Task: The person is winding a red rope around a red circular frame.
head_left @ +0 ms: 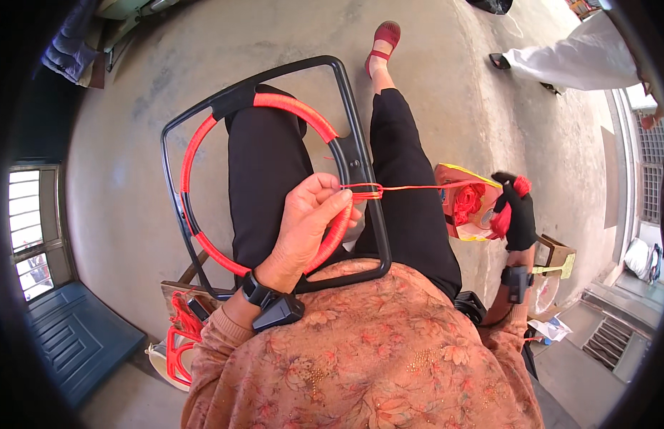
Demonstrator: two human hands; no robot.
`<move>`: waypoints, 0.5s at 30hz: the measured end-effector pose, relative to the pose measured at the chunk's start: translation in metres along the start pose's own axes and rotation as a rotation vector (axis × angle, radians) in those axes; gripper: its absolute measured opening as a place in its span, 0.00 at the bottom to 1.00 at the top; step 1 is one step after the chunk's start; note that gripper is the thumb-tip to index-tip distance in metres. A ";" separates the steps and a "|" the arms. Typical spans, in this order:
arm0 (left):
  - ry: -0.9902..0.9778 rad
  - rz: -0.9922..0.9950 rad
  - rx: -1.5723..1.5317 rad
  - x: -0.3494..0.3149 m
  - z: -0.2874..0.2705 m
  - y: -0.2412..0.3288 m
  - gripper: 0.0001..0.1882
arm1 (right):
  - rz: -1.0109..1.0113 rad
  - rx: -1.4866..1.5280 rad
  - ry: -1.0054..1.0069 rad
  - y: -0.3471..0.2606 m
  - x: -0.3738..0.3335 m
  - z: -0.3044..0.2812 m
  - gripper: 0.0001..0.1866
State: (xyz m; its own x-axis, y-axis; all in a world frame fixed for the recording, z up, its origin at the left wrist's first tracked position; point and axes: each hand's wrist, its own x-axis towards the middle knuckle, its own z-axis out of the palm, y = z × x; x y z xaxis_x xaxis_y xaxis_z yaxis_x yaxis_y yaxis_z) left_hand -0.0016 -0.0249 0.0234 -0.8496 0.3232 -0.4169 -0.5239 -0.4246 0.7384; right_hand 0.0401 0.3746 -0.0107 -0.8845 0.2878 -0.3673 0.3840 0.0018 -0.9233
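Visibly pinched between the thumb and forefinger of the left hand (310,222), red cord loops (364,194) are held beside the fingertips, between the red-wrapped ring (303,111) and the side tube of the black metal frame (381,239). Should that pinch be relaxed, the loops could be slackened and crossed. Below these fingers the frame is borne only by the black-trousered thighs (271,171), so it might be tipped or swung by too hard a pull from the right. Out to the right, a taut cord strand (418,187) is stretched toward the black-gloved right hand (519,220), whose fingers are curled around a red skein (522,186); how firmly cannot be told. Just beside those fingers, more cord is heaped in a red-and-yellow bag (448,175), where the strand could be snagged or knotted.
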 end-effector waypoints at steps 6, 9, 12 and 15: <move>0.015 -0.032 0.052 -0.001 0.002 0.005 0.06 | -0.023 -0.013 -0.196 -0.054 -0.033 0.132 0.17; 0.006 -0.041 0.065 -0.001 -0.001 0.003 0.06 | 0.085 -0.089 -0.379 -0.062 -0.038 0.168 0.15; 0.011 -0.009 0.076 0.001 -0.002 -0.002 0.06 | 0.023 -0.180 -0.478 -0.066 -0.044 0.179 0.13; -0.028 -0.040 0.101 -0.003 0.002 0.003 0.04 | -0.213 -0.258 -0.403 -0.066 -0.067 0.178 0.10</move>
State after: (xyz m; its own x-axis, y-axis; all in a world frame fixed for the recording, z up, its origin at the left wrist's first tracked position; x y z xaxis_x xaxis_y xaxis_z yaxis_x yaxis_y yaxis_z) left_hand -0.0007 -0.0253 0.0280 -0.8251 0.3627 -0.4332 -0.5474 -0.3236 0.7718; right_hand 0.0268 0.1849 0.0550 -0.9622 -0.1364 -0.2355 0.1926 0.2702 -0.9434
